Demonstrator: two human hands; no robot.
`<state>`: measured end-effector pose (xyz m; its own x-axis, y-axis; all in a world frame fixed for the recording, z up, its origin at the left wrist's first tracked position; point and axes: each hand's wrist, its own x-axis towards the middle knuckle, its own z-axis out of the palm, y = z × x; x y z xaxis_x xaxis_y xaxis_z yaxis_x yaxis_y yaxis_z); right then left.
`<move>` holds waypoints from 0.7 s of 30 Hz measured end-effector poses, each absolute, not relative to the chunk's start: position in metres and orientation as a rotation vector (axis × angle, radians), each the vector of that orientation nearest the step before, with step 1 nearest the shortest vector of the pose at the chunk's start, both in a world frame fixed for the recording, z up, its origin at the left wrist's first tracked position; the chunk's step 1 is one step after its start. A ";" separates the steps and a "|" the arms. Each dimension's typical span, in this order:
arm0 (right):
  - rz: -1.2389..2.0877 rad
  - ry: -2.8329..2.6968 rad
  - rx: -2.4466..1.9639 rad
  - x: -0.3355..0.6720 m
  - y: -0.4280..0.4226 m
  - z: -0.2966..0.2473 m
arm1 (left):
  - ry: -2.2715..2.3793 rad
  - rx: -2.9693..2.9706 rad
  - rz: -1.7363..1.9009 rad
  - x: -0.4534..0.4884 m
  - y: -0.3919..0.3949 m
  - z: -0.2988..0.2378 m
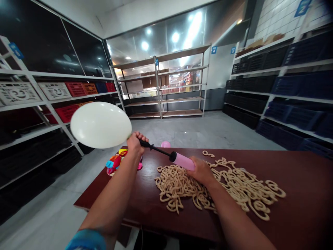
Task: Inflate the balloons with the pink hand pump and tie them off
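Observation:
A large white balloon (101, 125), inflated, extends left from my left hand (136, 142). The fingers of that hand are wrapped round the balloon's neck and the black end of a hand balloon pump (183, 161), so the joint between them is hidden. The pump's thin black rod is drawn out of its pink barrel. Around the barrel's other end my right hand (201, 170) is closed, above the table. Beneath it lies a pile of beige, curled, rope-like pieces (179, 184), spreading to the right. Several colourful uninflated balloons (114, 162) lie at the table's left edge, beyond my left forearm.
The dark red-brown table (299, 180) spans the front. A pink round object (165, 144), perhaps a balloon, shows past its far edge. Metal shelves (179, 99) stand at the back. Side shelves hold white crates (54, 91), red crates (75, 89) and dark crates (293, 114). Grey floor (187, 132) lies between.

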<state>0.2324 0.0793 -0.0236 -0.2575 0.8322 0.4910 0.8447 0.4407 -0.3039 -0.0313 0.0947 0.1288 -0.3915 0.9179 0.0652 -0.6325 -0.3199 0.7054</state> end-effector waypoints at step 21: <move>-0.083 -2.175 -1.427 0.226 0.074 -0.025 | 0.787 0.462 1.806 0.017 0.100 0.075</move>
<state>0.2256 0.0739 -0.0250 -0.2994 0.8352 0.4614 0.8680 0.4392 -0.2318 0.0172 0.1004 0.0753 -0.3621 0.9304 -0.0568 -0.6752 -0.2198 0.7041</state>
